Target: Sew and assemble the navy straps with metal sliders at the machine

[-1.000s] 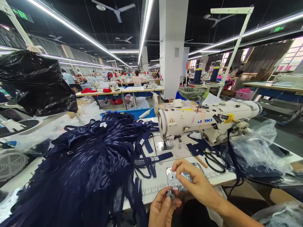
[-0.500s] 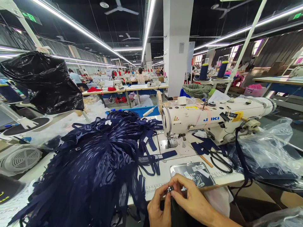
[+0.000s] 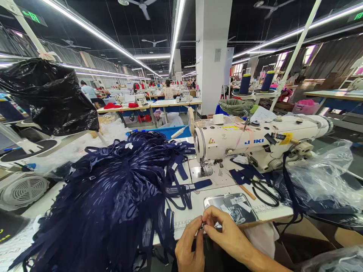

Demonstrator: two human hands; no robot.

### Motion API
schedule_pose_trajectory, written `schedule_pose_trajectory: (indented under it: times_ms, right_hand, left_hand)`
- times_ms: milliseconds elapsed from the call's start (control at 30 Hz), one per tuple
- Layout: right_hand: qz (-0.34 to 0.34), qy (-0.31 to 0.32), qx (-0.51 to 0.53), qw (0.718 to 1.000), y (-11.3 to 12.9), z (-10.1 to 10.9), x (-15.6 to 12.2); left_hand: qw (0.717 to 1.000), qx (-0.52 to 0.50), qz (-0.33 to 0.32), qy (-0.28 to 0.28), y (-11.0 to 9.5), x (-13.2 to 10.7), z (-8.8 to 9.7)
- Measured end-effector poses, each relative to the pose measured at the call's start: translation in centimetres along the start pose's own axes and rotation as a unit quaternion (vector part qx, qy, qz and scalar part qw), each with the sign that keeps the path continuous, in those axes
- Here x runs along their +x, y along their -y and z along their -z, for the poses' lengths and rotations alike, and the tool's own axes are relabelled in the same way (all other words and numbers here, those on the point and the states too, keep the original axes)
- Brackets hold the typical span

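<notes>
A small shiny metal bobbin case (image 3: 202, 225) is pinched between the fingertips of both hands at the table's front edge. My left hand (image 3: 190, 245) closes on it from the left, thumb and fingers pressed together. From the right, my right hand (image 3: 228, 235) grips it too; the fingers partly cover it. Just behind the hands lies a metal tray (image 3: 251, 217) with paper labels on it. The white sewing machine (image 3: 227, 141) stands beyond, and its needle area shows no cloth under it.
A large heap of navy straps (image 3: 113, 196) covers the left of the table (image 3: 181, 223). Black scissors (image 3: 268, 192) and a wooden-handled tool (image 3: 247, 192) lie right of centre. Clear plastic (image 3: 323, 177) bulges at the right. A black bag (image 3: 51, 98) hangs at left; people work far back.
Both hands have shifted slightly, with the fingers closing more over the bobbin case, so less of it shows. The view has moved a little; the things on the table stay put.
</notes>
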State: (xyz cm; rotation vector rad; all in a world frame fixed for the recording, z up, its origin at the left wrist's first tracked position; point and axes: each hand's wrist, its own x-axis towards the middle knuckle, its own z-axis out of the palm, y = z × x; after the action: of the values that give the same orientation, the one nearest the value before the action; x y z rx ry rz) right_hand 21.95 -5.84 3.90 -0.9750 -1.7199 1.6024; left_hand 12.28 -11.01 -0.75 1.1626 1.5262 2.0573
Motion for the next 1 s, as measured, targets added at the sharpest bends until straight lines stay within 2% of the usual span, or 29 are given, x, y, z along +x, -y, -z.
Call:
schedule_pose_trajectory:
  times_ms: [167,333,400,533,633,733,833,1000]
  right_hand:
    - [0.024,0.008,-0.004,1.000,-0.2,0.3,0.1]
    - [0.031,0.044,-0.015,0.998,-0.1,1.2,0.4]
    - [0.038,0.053,-0.037,0.997,0.1,1.4,0.6]
    - [0.039,0.070,-0.061,0.995,0.5,1.7,0.7]
    - [0.037,0.080,-0.064,0.994,0.9,1.9,0.8]
    - [0.030,0.089,-0.070,0.993,1.1,2.1,0.9]
    - [0.022,0.097,-0.081,0.992,1.0,2.3,1.1]
    - [0.021,0.115,-0.095,0.989,0.6,2.5,1.4]
  left_hand:
    - [0.996,0.052,-0.041,0.054,0.7,0.2,0.8]
    - [0.992,0.063,-0.072,0.086,0.8,0.8,1.3]
    - [0.987,0.066,-0.085,0.116,0.7,1.2,1.7]
    - [0.979,0.067,-0.062,0.184,0.5,1.8,2.4]
    - [0.977,0.066,-0.062,0.191,0.4,2.1,2.6]
    - [0.967,0.084,-0.149,0.190,0.6,2.2,2.5]
    - [0.938,0.128,-0.244,0.212,1.0,2.4,2.6]
    - [0.920,0.164,-0.272,0.230,1.0,2.6,2.7]
